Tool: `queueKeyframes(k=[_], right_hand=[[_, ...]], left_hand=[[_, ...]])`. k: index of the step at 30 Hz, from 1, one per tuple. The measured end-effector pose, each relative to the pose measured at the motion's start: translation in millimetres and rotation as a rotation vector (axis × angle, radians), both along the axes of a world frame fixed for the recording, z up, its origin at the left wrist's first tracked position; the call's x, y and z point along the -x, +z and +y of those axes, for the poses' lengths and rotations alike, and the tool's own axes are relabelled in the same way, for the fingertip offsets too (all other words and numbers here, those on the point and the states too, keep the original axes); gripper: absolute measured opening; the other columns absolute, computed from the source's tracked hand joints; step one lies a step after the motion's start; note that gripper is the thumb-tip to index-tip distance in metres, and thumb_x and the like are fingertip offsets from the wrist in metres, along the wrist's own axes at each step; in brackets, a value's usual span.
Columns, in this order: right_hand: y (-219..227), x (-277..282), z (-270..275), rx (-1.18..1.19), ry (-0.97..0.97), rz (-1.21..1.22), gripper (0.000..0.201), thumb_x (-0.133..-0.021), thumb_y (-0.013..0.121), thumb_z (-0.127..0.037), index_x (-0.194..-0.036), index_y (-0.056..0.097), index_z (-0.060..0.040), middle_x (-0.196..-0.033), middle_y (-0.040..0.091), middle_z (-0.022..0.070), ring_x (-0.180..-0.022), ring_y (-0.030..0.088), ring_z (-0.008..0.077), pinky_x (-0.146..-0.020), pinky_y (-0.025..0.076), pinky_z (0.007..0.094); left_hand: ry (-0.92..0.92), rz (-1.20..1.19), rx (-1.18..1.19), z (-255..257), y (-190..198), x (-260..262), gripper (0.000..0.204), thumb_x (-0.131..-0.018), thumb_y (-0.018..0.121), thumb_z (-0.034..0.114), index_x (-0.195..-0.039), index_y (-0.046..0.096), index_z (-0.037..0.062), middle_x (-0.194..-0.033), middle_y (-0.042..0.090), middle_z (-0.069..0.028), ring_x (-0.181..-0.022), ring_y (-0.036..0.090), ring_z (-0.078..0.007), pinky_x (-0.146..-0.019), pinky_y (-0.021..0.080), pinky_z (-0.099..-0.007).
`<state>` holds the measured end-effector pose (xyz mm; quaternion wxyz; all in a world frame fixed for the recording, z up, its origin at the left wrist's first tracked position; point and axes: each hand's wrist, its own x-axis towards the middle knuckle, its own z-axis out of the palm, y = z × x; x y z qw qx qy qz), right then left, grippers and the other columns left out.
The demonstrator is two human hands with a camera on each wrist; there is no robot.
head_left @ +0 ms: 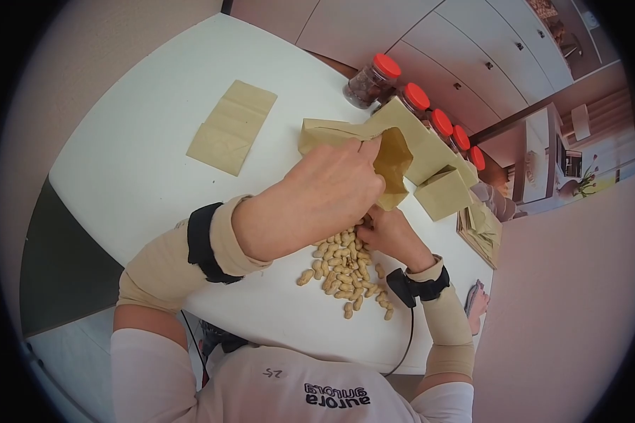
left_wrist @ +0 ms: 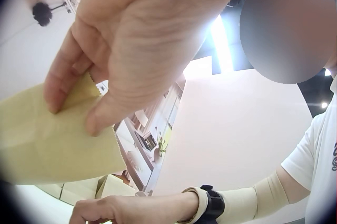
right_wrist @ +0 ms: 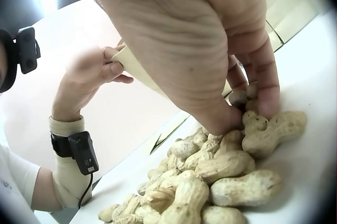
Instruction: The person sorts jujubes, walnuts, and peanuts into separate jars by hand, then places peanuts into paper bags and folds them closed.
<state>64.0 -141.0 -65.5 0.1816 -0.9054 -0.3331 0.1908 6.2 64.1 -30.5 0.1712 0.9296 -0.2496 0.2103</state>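
My left hand [head_left: 321, 190] holds an upright brown paper bag [head_left: 394, 166] by its rim, and the bag's mouth gapes. In the left wrist view the fingers and thumb of that hand [left_wrist: 142, 40] pinch the paper [left_wrist: 58, 140]. Below the bag, my right hand [head_left: 395, 236] is at the upper end of a loose pile of unshelled peanuts [head_left: 342, 264]. Seen from the right wrist, this hand [right_wrist: 195, 45] has its thumb and fingers curled round a few peanuts [right_wrist: 239, 97], beside the rest of the pile [right_wrist: 184, 192].
A flat paper bag [head_left: 234, 127] lies on the white table [head_left: 148, 127]. Behind my hands stand more paper bags [head_left: 444, 192] and several red-lidded jars [head_left: 370, 81]. Folded bags [head_left: 481, 233] are stacked at the right edge. A cable [head_left: 410, 338] hangs from the right wrist camera.
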Motion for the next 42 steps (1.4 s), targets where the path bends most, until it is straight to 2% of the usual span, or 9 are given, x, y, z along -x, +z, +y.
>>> queueKeyframes(k=[5, 10, 13, 22, 32, 37, 38, 40, 42], right_hand=[[1.7, 1.6, -2.1, 0.016, -0.012, -0.011, 0.033, -0.073, 0.062, 0.001, -0.105, 0.060, -0.0046, -0.090, 0.063, 0.0161, -0.082, 0.063, 0.0318, -0.074, 0.051, 0.0386], [7.4, 2.4, -11.8, -0.039, -0.091, 0.092, 0.029, -0.075, 0.061, 0.001, -0.104, 0.058, -0.0012, -0.083, 0.056, 0.0106, -0.071, 0.057, 0.0203, -0.068, 0.049, 0.0329], [7.2, 6.6, -18.1, -0.131, -0.067, 0.063, 0.027, -0.076, 0.062, 0.002, -0.103, 0.058, 0.0006, -0.087, 0.054, 0.0077, -0.071, 0.056, 0.0153, -0.068, 0.049, 0.0310], [40.9, 26.6, -25.8, -0.244, -0.134, 0.176, 0.024, -0.078, 0.064, 0.000, -0.102, 0.060, -0.0008, -0.094, 0.055, 0.0042, -0.078, 0.057, 0.0114, -0.065, 0.051, 0.0252], [100.6, 31.4, -2.4, -0.435, -0.101, -0.026, 0.029, -0.077, 0.063, 0.004, -0.105, 0.060, -0.0030, -0.095, 0.055, 0.0052, -0.080, 0.060, 0.0120, -0.066, 0.055, 0.0248], [83.5, 5.2, 20.5, -0.511, 0.005, -0.321, 0.025, -0.084, 0.061, -0.004, -0.108, 0.060, -0.0022, -0.103, 0.056, 0.0118, -0.084, 0.066, 0.0245, -0.071, 0.055, 0.0313], [84.5, 5.9, 20.5, -0.534, -0.008, -0.338, 0.025, -0.084, 0.061, -0.004, -0.108, 0.060, -0.0022, -0.103, 0.056, 0.0118, -0.084, 0.066, 0.0245, -0.071, 0.055, 0.0313], [84.0, 9.3, 19.1, -0.553, 0.001, -0.314, 0.030, -0.083, 0.063, 0.002, -0.113, 0.059, -0.0032, -0.108, 0.056, 0.0067, -0.093, 0.062, 0.0160, -0.075, 0.058, 0.0263], [84.8, 12.8, 12.0, -0.635, -0.024, -0.303, 0.026, -0.085, 0.061, -0.005, -0.111, 0.060, -0.0032, -0.105, 0.056, 0.0106, -0.086, 0.066, 0.0209, -0.072, 0.055, 0.0306]], left_hand=[[0.017, -0.009, -0.004, -0.9, -0.6, 0.8, 0.009, -0.073, 0.061, 0.006, -0.078, 0.066, 0.0003, -0.123, 0.052, -0.0224, -0.095, 0.061, -0.0265, -0.070, 0.055, -0.0357], [0.010, -0.030, 0.000, -0.1, -2.7, 1.0, 0.009, -0.073, 0.061, 0.005, -0.079, 0.065, -0.0002, -0.124, 0.052, -0.0231, -0.095, 0.061, -0.0270, -0.070, 0.055, -0.0361], [0.001, -0.014, -0.002, -0.6, 0.6, 2.3, 0.009, -0.073, 0.060, 0.005, -0.078, 0.065, -0.0003, -0.126, 0.051, -0.0249, -0.095, 0.061, -0.0272, -0.070, 0.055, -0.0363], [-0.004, 0.026, -0.034, -1.7, 0.4, 3.5, 0.007, -0.073, 0.060, 0.006, -0.075, 0.062, 0.0000, -0.128, 0.051, -0.0292, -0.094, 0.061, -0.0284, -0.071, 0.055, -0.0365], [-0.014, 0.023, -0.031, -5.1, 0.1, 4.6, 0.009, -0.074, 0.060, 0.005, -0.079, 0.066, 0.0001, -0.132, 0.049, -0.0271, -0.100, 0.062, -0.0297, -0.072, 0.056, -0.0374], [-0.010, 0.008, -0.026, -5.4, 8.4, 6.5, 0.014, -0.074, 0.060, 0.003, -0.084, 0.069, 0.0017, -0.135, 0.048, -0.0248, -0.099, 0.063, -0.0298, -0.069, 0.056, -0.0376], [-0.009, 0.009, -0.008, -4.3, 10.3, 7.0, 0.015, -0.074, 0.060, 0.003, -0.086, 0.070, 0.0024, -0.137, 0.047, -0.0243, -0.097, 0.064, -0.0299, -0.069, 0.056, -0.0377], [-0.014, 0.018, -0.025, -4.0, 8.1, 4.2, 0.012, -0.073, 0.060, 0.001, -0.083, 0.067, 0.0012, -0.133, 0.048, -0.0261, -0.097, 0.063, -0.0310, -0.069, 0.056, -0.0381], [-0.019, 0.041, -0.038, -4.5, 7.2, 3.6, 0.009, -0.073, 0.060, -0.001, -0.081, 0.064, 0.0000, -0.129, 0.050, -0.0279, -0.096, 0.062, -0.0320, -0.070, 0.056, -0.0385]])
